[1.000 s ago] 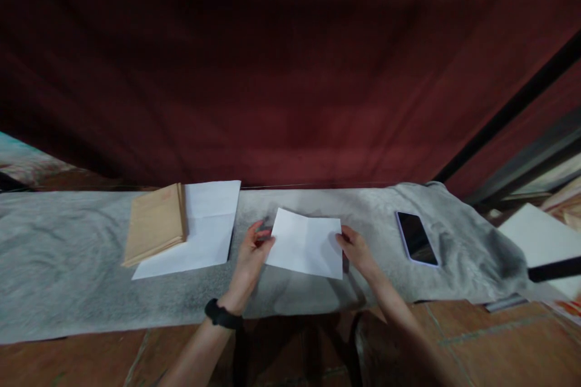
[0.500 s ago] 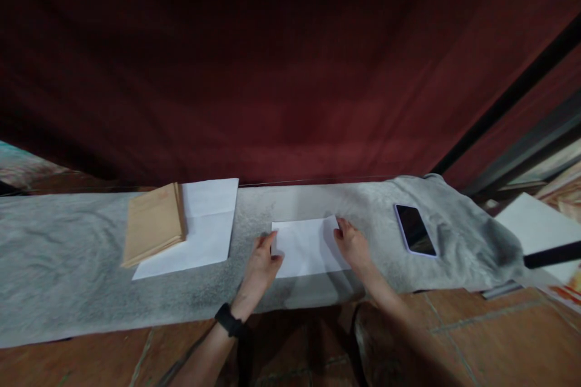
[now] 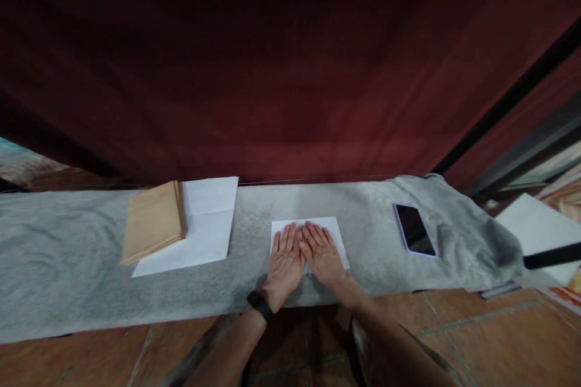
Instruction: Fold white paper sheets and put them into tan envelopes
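A folded white sheet of paper (image 3: pixel 338 231) lies flat on the grey cloth (image 3: pixel 68 266). My left hand (image 3: pixel 285 265) and my right hand (image 3: pixel 323 257) both rest flat on top of it, side by side, fingers stretched out and pointing away from me. Their inner edges touch near the middle of the sheet. A black band sits on my left wrist. Neither hand grips anything.
To the left lie a tan stack of envelopes (image 3: pixel 152 222) on a larger white sheet (image 3: pixel 206 224). A dark phone (image 3: pixel 414 229) lies to the right on the cloth. A dark red curtain (image 3: pixel 281 72) hangs behind. More white paper (image 3: pixel 538 227) and a black bar (image 3: pixel 551 256) sit at the far right.
The sheet was held up by its two side edges, then laid down on the cloth. Both hands moved from its edges to its middle and flattened out on it.
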The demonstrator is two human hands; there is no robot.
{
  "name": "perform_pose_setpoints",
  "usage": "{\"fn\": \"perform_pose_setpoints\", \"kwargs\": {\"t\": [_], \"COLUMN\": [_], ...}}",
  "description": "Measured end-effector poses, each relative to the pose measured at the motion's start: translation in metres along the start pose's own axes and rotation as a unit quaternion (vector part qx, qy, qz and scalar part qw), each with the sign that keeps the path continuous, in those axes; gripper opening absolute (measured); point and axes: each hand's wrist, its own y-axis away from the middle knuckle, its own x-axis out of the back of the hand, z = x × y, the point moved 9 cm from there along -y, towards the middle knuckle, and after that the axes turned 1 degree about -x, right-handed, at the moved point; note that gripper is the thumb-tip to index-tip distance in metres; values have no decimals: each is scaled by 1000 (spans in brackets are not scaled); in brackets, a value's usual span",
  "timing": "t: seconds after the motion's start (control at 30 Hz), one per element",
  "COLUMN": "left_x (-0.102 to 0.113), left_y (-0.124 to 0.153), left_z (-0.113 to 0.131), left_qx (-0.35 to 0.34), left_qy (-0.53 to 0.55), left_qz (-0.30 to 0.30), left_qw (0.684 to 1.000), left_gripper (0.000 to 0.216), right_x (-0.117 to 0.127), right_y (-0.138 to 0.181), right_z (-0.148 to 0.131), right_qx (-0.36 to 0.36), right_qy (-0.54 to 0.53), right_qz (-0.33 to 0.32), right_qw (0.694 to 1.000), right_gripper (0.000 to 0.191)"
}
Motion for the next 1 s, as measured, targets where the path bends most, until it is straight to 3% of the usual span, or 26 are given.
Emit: {"fn": "perform_pose_setpoints", "kwargs": {"t": [0.53,0.73,0.87,1.0], "left_x": [9,14,18,10], "left_y": [15,18,11,5], "left_z": [-41,-49,-35,2], "left_qx": [67,87,76,-3], "left_qy": [-37,-47,-33,-6], "left_qz": [12,34,66,39], "left_qw": [997,995,994,999], "left_gripper": [59,59,60,58], "right_x": [16,23,27,15], "right_y": [20,28,22,13], "right_z": [55,71,60,22], "right_qx": [-69,-93,-95,-13], "right_qy": [127,132,108,43], "right_qz": [21,57,73,36], "right_qw": [989,985,987,998], "right_gripper": [58,62,64,58]}}
